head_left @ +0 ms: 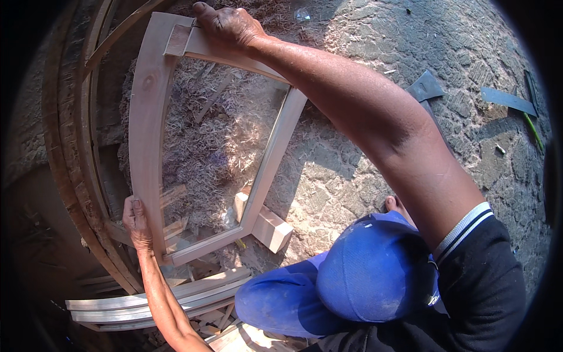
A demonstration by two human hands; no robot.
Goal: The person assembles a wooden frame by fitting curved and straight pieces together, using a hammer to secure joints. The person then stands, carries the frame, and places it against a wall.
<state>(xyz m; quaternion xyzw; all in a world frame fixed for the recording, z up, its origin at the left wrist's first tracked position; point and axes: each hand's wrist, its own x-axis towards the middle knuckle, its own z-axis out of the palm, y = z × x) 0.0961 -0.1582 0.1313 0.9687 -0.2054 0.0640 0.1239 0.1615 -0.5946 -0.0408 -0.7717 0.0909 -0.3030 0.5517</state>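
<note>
Pale wood, one piece: we record a four-sided wooden frame (148,123), held over wood shavings (199,146), its broad member at the left, narrower members on the other three sides. Whether a pane fills it, we cannot tell.

Right grip (230,26): clamped on the top member, near the upper left corner; from it we see the frame extend downward.

Left grip (138,226): clamped on the outer edge of the broad member, near its lower end; we find most of the frame above and to the right of it.

Just beside the lower right corner: one squared wood block (274,230). Lower left: stacked wood strips (158,302). Far left: long boards (61,158).

Stony ground (352,199), right side: one axe (426,87), partly behind the arm; one flat metal strip (507,101), any markings too small for us to read; near it, one slim green item (533,131).
</note>
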